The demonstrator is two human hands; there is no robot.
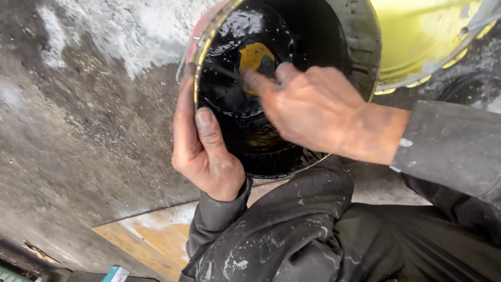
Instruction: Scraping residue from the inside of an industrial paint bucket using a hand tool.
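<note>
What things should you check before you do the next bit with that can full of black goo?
1. Left hand grips the can rim, thumb inside: ok.
2. Right hand is inside the can, fingertips at the yellow patch: ok.
3. Whether the right hand holds a brush or stick: cannot tell.
4. Can is upright: not ok, it tilts toward the person.
5. Hands are clean: not ok, both look grimy.
6. Black liquid stays in the can: ok.
</note>
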